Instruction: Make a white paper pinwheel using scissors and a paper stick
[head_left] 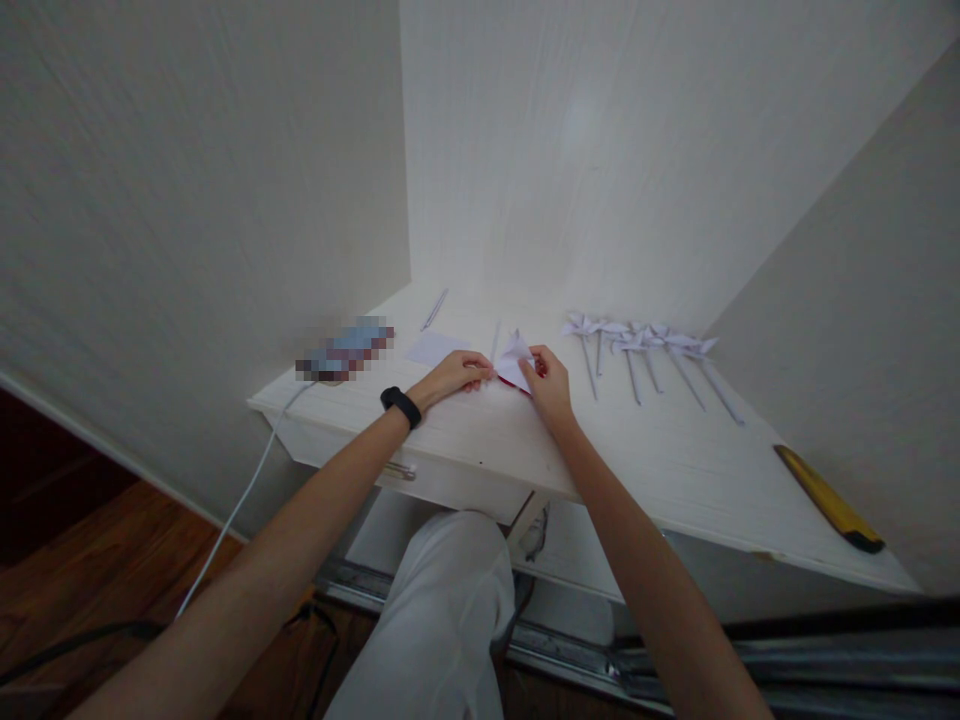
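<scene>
A folded piece of white paper (515,362) is held over the middle of the table. My right hand (551,382) grips it from the right, thumb on its face. A thin red thing (513,384) shows along the paper's lower edge; its kind is unclear. My left hand (463,372), with a black band on the wrist, is closed in a pinch at the paper's lower left corner. What lies between those fingertips is too small to make out. Just behind stands or lies a thin white stick (495,340). A flat white paper sheet (435,348) lies beyond my left hand.
Several white paper pinwheels on sticks (637,338) lie in a row at the right. A yellow-handled tool (829,497) rests near the right edge. Thin white sticks (434,310) lie at the back left. A blurred-out object (345,348) with a white cable (259,465) sits at the left.
</scene>
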